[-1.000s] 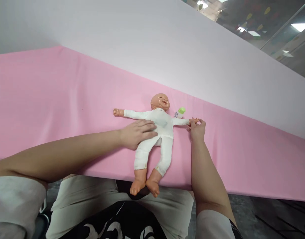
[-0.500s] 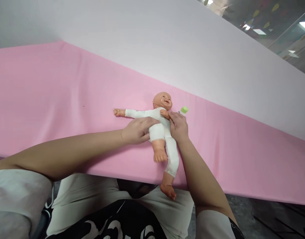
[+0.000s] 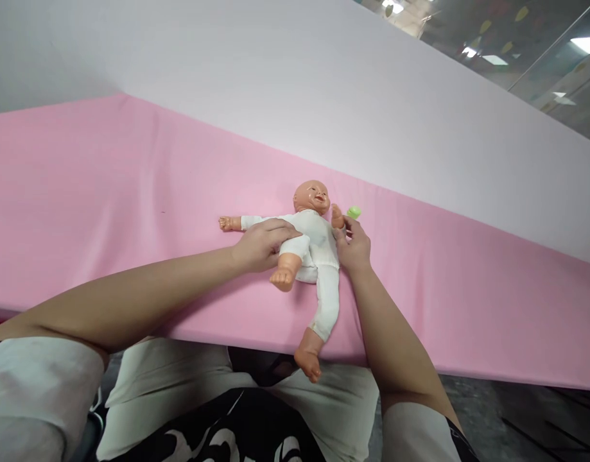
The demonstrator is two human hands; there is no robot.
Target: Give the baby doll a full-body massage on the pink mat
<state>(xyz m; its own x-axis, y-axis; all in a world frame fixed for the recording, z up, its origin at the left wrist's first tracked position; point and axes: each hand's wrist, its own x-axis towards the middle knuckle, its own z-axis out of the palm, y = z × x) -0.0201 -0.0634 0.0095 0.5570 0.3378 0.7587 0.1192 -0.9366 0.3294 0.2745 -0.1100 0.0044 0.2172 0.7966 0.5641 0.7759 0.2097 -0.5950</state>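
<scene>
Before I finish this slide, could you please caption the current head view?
Left hand at the bent leg and right hand at the raised arm of a doll on a pink table.

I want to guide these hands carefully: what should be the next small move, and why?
Probably the right hand should ease the raised arm of the doll outward and down: it holds that arm near the wrist, while the doll's other arm lies stretched out.
</scene>
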